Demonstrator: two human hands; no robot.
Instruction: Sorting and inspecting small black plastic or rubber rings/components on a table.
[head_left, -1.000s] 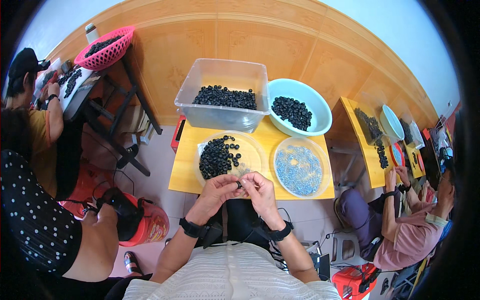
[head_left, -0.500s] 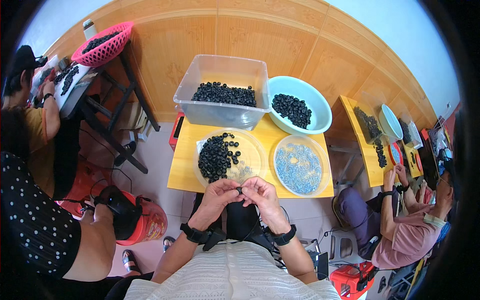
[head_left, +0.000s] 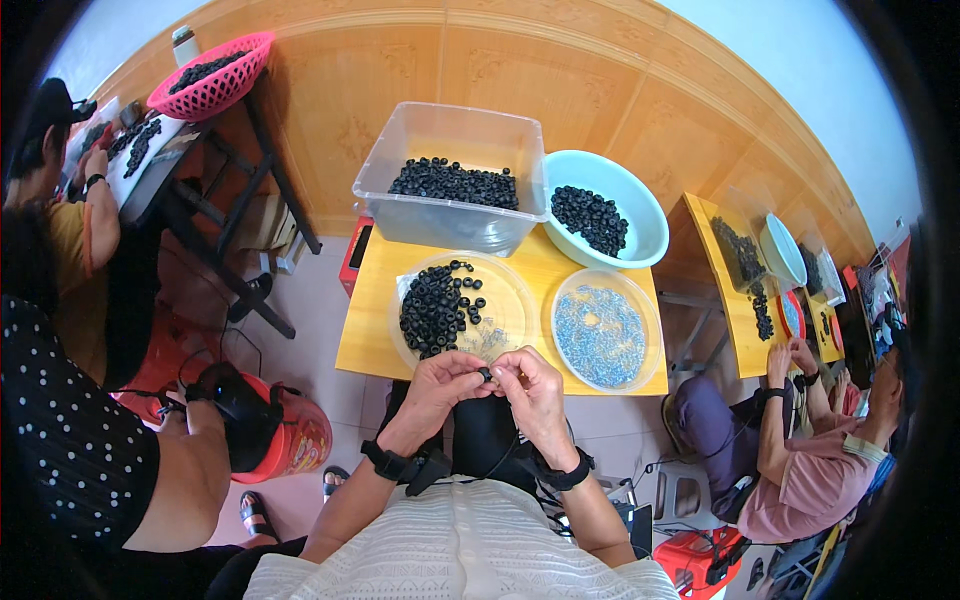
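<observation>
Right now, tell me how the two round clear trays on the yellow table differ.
The left clear tray holds a heap of small black rings crowded to its left side, with part of its floor bare; the right clear tray is spread almost evenly with tiny pale bluish-silver pieces. The left tray lies just beyond the left hand and right hand; the right tray sits off to their right. Both are shallow, round, transparent, and rest on the yellow table.

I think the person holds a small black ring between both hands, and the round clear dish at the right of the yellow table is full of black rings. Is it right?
Not quite. In the head view, the round clear dish on the right of the yellow table holds small blue-silver pieces, not black rings. The rest stands: left hand and right hand pinch a small black ring.
</observation>
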